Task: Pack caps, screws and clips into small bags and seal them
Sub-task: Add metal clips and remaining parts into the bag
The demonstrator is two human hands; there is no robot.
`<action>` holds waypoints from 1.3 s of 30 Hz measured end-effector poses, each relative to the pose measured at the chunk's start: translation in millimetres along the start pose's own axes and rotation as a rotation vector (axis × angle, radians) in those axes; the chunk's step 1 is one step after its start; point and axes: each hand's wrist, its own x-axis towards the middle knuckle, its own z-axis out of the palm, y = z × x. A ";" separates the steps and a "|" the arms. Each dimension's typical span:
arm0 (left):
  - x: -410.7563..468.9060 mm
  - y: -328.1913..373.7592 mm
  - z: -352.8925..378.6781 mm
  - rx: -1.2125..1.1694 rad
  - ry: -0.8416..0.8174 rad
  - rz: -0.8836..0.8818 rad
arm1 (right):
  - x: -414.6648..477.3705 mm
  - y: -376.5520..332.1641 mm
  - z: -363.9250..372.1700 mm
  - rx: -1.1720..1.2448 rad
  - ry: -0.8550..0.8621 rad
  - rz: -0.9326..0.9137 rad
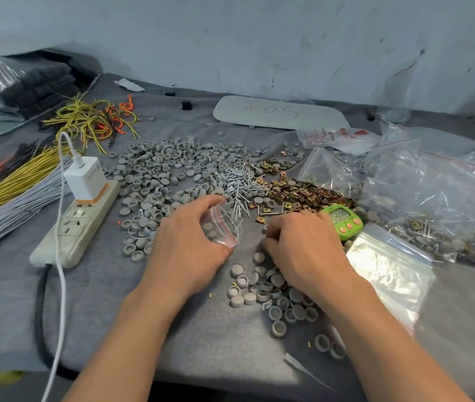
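Left hand (pixel 189 233) grips the small bag (pixel 224 224), fingers curled round it; a few caps (pixel 211 232) sit inside. Right hand (pixel 303 242) lies knuckles-up over loose ones, fingertips tucked under; whether it pinches anything cannot be told. Screws (pixel 236 184) and clips (pixel 303 192) are heaped just beyond on the grey cloth (pixel 114 314).

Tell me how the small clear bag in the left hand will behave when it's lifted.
The small bag looks thin and crumpled in the left hand, so it will probably sag floppily. Only a few caps show inside, so likely light. Its mouth appears open, so tipping could spill them.
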 end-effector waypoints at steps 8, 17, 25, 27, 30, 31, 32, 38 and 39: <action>-5.0 9.9 4.4 0.138 -0.007 0.030 | -5.2 3.7 -6.2 0.017 -0.114 0.055; -17.0 41.9 12.4 0.029 0.116 0.299 | -5.9 17.3 -6.0 1.002 0.050 0.209; -17.6 46.1 13.5 -0.128 0.176 0.259 | -11.0 17.1 -13.2 1.683 -0.179 0.355; -16.7 46.7 13.4 -0.160 0.187 0.242 | -10.6 16.5 -12.8 1.690 -0.179 0.364; -17.1 48.7 13.5 -0.203 0.193 0.241 | -11.0 13.8 -10.7 1.654 -0.193 0.381; -17.1 49.1 13.7 -0.212 0.196 0.242 | -11.0 13.2 -9.3 1.646 -0.199 0.385; -17.2 49.3 13.9 -0.218 0.198 0.244 | -10.8 13.3 -8.0 1.640 -0.205 0.386; -17.5 51.1 14.5 -0.265 0.214 0.267 | -11.8 16.5 -8.8 1.706 -0.324 0.327; -17.9 51.5 13.9 -0.270 0.222 0.268 | -12.0 17.0 -9.4 1.733 -0.344 0.325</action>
